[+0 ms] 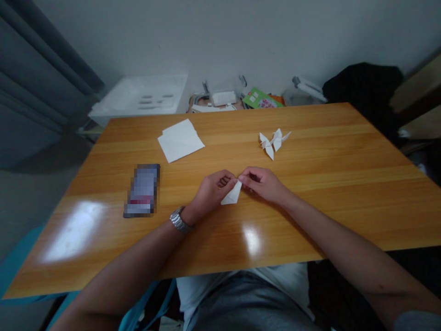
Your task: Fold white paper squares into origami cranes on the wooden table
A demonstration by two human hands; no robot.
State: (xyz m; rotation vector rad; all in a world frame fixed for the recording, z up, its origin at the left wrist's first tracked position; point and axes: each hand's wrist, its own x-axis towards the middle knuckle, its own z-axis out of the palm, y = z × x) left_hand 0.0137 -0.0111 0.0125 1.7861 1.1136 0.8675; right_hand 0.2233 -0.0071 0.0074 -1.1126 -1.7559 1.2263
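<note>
A small folded piece of white paper [232, 195] is held just above or on the wooden table, its pointed end facing away from me. My left hand [217, 187] pinches its upper left edge between thumb and curled fingers. At the tip, my right hand [259, 182] closes thumb and forefinger on the same paper. Both hands' fingertips nearly meet there, hiding the very point. Beyond my right hand stand two folded paper cranes [267, 145], close together. Farther off to the left lies a small stack of white paper sheets [181, 140].
The wooden table [327, 170] reaches to both sides. A phone with a blurred-out screen [143, 191] lies on the left. Behind the far edge are a white tray-like box [151, 92], a green booklet [261, 99] and dark cloth [361, 82]. A grey curtain [37, 69] hangs left.
</note>
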